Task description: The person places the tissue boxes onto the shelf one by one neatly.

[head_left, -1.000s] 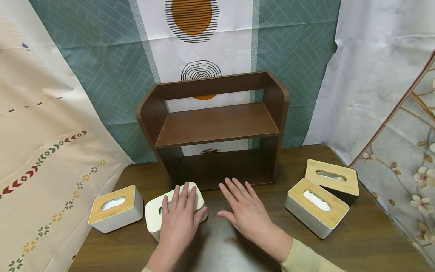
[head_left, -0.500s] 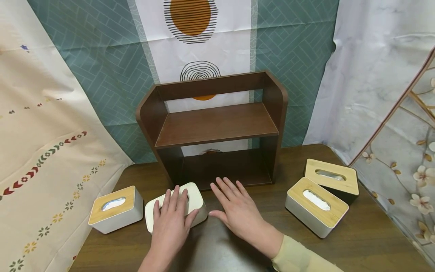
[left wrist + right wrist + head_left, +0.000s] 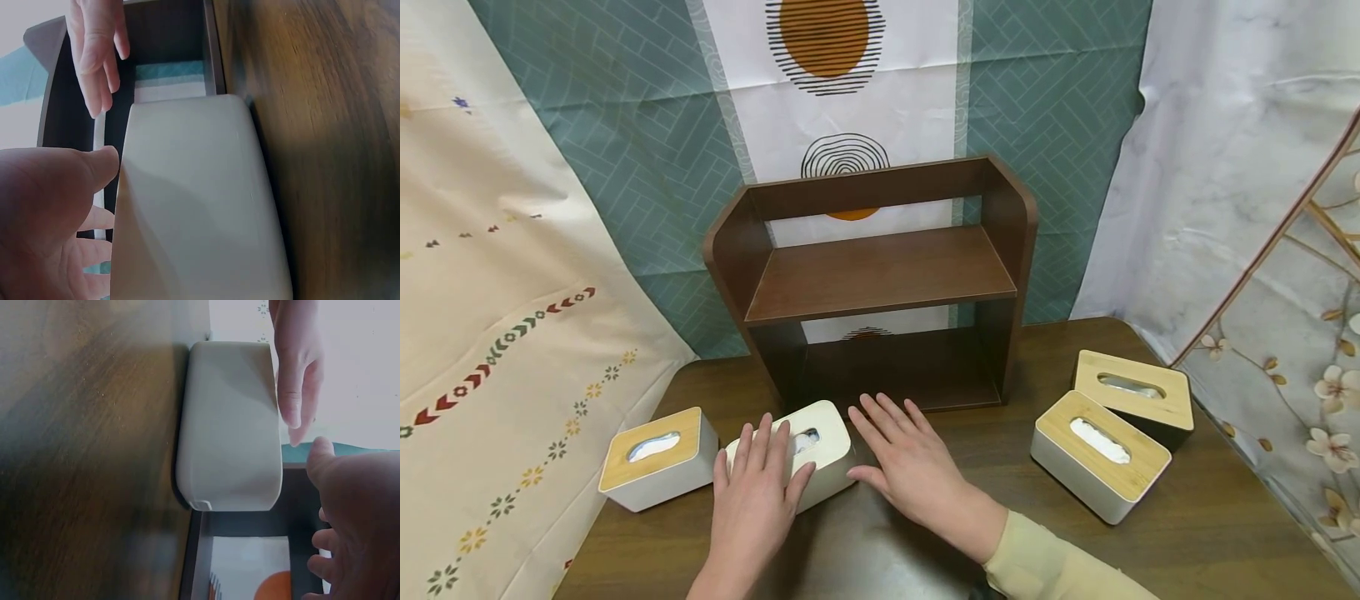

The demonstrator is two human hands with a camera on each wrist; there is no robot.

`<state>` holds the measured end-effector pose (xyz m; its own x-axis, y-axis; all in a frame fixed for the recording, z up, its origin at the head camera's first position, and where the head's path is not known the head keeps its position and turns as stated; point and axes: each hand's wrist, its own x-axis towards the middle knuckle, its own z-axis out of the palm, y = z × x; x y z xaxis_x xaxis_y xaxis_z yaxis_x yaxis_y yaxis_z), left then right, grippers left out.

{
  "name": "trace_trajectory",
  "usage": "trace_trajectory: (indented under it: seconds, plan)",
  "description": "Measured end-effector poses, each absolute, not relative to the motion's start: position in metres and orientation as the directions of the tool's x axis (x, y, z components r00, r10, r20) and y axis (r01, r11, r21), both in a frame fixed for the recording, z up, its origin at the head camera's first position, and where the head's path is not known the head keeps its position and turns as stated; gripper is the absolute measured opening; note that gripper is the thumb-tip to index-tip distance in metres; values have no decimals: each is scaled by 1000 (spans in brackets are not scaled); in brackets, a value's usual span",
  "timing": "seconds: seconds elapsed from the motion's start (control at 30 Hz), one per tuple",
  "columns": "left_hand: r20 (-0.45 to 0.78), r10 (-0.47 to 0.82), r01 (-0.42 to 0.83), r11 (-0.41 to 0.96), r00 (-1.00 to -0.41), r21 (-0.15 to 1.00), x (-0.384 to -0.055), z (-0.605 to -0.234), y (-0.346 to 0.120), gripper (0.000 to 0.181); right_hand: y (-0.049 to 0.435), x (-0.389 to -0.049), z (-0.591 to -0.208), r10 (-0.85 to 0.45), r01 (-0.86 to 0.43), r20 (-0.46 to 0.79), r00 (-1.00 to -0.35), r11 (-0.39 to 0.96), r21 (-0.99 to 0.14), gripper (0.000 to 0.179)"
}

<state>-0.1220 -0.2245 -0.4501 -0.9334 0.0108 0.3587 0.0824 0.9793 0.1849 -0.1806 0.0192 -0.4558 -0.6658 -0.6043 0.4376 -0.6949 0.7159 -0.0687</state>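
Note:
A cream-white tissue box [image 3: 827, 477] with an oval slot sits on the table in front of the shelf. My left hand [image 3: 752, 492] is over its left part, fingers straight and slightly spread. At the box's right end is my right hand [image 3: 917, 471], also with straight fingers and the thumb out to the side. In the left wrist view the box's side [image 3: 194, 194] fills the middle, the left thumb close to its top edge. The right wrist view has the box [image 3: 231, 431] with both hands just above its top; contact is hard to tell.
A dark brown two-tier shelf [image 3: 880, 271] stands behind. A grey tissue box with a wooden lid [image 3: 658, 483] lies at left. At right, another grey box [image 3: 1090, 479] and a black one [image 3: 1165, 396] sit together on the wooden table [image 3: 1210, 517].
Both hands have shifted left, the left across the box's top and the right toward its right end. More of the slot shows now. The box stays in place.

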Motion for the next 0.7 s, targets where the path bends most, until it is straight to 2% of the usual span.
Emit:
trace_trajectory:
  seconds: [0.7]
  plan:
    - [419,-19,64,981,-908,182,-110,-459,-245,67,-4,-178,-462,-648,-713,365,-669,698,-67,78]
